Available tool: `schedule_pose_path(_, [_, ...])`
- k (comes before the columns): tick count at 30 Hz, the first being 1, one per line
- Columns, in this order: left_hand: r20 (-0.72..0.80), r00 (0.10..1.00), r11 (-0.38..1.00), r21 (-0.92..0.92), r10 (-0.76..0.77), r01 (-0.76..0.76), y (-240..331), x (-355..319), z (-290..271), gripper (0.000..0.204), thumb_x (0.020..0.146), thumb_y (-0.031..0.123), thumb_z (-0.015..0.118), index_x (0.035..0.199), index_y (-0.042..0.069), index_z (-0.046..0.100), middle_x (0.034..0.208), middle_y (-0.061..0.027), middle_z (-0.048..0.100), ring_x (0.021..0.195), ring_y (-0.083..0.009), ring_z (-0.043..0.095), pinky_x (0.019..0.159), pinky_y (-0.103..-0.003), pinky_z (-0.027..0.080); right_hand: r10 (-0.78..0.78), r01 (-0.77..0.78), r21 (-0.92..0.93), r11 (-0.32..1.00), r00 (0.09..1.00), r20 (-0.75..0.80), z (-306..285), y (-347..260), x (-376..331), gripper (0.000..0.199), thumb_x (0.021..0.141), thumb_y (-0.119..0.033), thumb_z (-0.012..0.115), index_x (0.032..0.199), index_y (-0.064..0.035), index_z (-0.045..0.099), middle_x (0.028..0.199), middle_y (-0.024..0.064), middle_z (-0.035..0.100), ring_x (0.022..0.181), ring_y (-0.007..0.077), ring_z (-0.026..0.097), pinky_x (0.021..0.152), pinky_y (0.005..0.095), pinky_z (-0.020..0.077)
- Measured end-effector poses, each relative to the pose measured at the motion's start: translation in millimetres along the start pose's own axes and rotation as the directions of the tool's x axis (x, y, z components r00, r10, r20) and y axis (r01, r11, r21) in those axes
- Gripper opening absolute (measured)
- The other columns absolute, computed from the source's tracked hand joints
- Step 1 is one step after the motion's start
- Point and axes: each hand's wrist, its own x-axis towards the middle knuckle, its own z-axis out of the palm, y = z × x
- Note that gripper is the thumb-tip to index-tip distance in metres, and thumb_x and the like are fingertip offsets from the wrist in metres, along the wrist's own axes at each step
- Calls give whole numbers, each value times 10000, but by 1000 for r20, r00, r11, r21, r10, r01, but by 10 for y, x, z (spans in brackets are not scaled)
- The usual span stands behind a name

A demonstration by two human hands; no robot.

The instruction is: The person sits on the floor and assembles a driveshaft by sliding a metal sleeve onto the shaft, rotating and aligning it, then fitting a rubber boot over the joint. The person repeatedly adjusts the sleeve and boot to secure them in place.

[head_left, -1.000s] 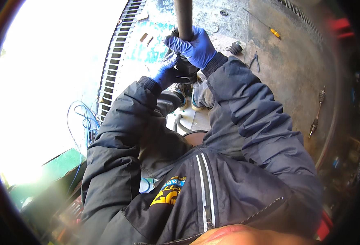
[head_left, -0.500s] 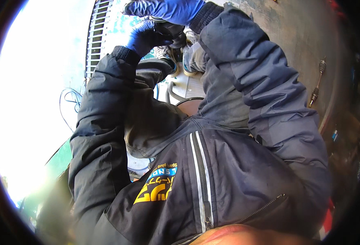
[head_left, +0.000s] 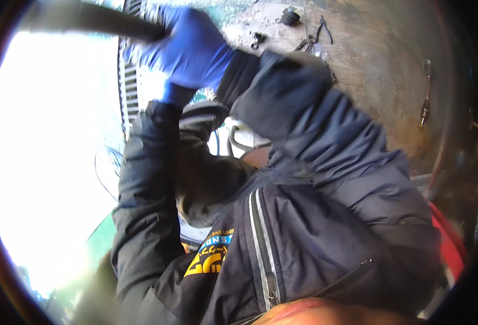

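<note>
So the bar (head_left: 87,19) is the thing here: a long dark pipe-like piece up at the top of my view, running out to my left and a bit upward from where I've got it. Its long axis lies roughly sideways across the frame, and it's blurry, so I can't say what's on the far end.

My right hand (head_left: 193,46), blue glove, has its grip wrapped tight around the near end of the bar, fingers closed over it. My left hand (head_left: 168,92) sits just under the right one, also gloved, but it's mostly hidden behind it, so I honestly can't tell whether that grip is on the bar or on something else. The right is clearly the one nearer the bar.

Both jacket sleeves reach up from below. Beyond my hands there's a metal grate (head_left: 128,76) on the left. On the rusty brown floor (head_left: 379,70) to the right lie pliers (head_left: 319,33), a small black part (head_left: 289,16), and a thin axle shaft (head_left: 426,89) well apart from everything.
</note>
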Motion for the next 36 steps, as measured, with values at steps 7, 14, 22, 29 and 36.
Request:
schedule_pose_path(7, [-122,991,989,128,-52,67,-14,-172,298,477,886,230,745,1284,-10,641,1262,-204,679,1205,-372,634,1054,-535,508,93,-91,18,996,989,-115,196,-92,-120,268,725,-221,824,889,-103,648,728,123,684,684,327,706,617,435,552])
schedule_pose_path(14, [-224,972,952,277,-71,133,-96,-330,588,483,906,210,738,1321,-5,616,1293,-184,662,1220,-336,624,1067,-497,497,-5,3,33,999,999,45,279,-113,-277,317,726,-275,786,874,-87,578,731,105,595,641,286,629,584,446,474])
schedule_pose_path(22, [-266,962,886,428,-63,176,-104,-368,770,492,929,187,729,1363,2,587,1329,-160,643,1237,-295,612,1081,-453,485,14,-25,-114,993,996,-90,292,-279,-569,179,771,-258,711,816,-102,636,661,61,539,592,219,569,559,391,446])
schedule_pose_path(29, [-257,964,840,509,-61,189,-114,-338,800,503,950,167,721,1399,8,562,1361,-139,626,1252,-259,602,1094,-415,474,-12,13,33,999,999,-30,156,-260,-703,170,649,-237,725,747,-148,619,636,22,509,577,185,546,527,344,426])
schedule_pose_path(36, [-239,969,815,550,-54,181,-192,-332,689,516,970,147,714,1435,13,536,1392,-118,609,1267,-223,592,1107,-377,464,235,-242,-53,969,966,-110,222,-359,-693,198,575,-268,704,732,-181,620,649,-1,485,617,207,557,537,340,429])
